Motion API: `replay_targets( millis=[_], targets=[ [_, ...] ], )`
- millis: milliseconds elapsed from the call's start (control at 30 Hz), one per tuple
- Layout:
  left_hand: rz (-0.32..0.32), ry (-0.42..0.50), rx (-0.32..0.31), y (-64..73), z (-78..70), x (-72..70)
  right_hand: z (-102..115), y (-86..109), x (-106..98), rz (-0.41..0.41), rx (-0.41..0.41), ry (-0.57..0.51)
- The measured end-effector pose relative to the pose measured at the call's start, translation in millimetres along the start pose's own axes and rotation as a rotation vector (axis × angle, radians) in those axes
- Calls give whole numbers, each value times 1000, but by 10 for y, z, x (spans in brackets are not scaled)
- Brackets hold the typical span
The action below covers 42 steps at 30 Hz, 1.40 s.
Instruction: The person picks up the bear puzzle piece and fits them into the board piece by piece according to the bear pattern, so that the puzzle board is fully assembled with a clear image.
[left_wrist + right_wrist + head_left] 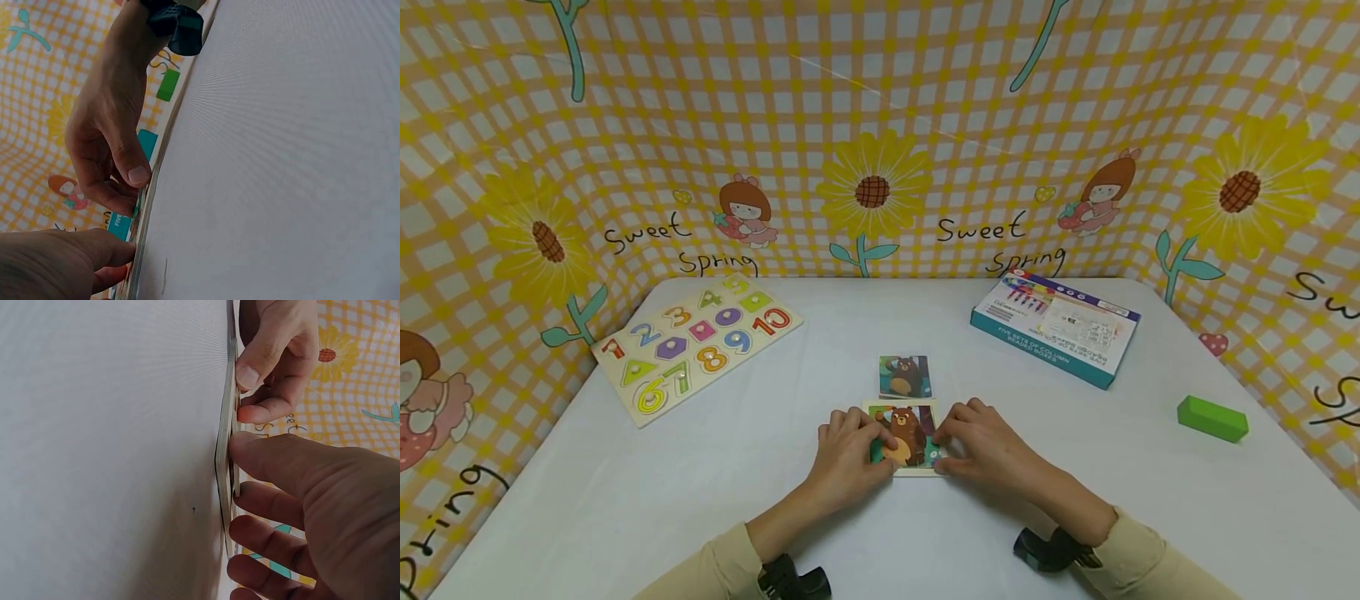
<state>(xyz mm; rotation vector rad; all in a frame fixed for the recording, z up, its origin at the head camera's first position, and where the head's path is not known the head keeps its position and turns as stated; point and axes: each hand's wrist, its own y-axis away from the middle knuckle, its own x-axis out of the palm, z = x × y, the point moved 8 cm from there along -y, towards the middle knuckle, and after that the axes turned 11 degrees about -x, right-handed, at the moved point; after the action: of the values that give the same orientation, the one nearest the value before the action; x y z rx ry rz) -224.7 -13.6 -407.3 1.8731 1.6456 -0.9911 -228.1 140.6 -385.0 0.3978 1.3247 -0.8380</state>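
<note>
A bear picture puzzle [906,437] lies in a thin, pale wooden tray [917,472] in front of the person. My left hand [848,454] grips its left side, thumb and index fingertip bent onto the picture. At the opposite side, my right hand [988,446] holds the puzzle between thumb and index finger. Seen edge-on in the right wrist view, a thin puzzle layer [237,481] stands slightly proud of the tray, with the right thumb and fingertips right at it. Just behind lies a smaller bear picture [905,377]. The fingers partly hide the puzzle's sides.
A wooden number-and-shape board [700,346] lies at the back left. On the back right sits a flat teal-and-white box [1056,325], with a green block [1212,418] farther right. Checked cloth [880,100] rises behind the white table [700,500].
</note>
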Motion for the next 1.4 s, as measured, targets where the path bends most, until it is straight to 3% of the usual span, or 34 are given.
replay_targets(
  millis=[467,900,1400],
  targets=[
    [-13,-32,27,-8,-70,-14,-9,-7,22,21,27,-21],
    [4,-46,70,-49,-250,123,-2,5,12,5,10,-17],
    [10,-63,47,-61,-260,189,-10,11,6,12,27,-8]
  ],
)
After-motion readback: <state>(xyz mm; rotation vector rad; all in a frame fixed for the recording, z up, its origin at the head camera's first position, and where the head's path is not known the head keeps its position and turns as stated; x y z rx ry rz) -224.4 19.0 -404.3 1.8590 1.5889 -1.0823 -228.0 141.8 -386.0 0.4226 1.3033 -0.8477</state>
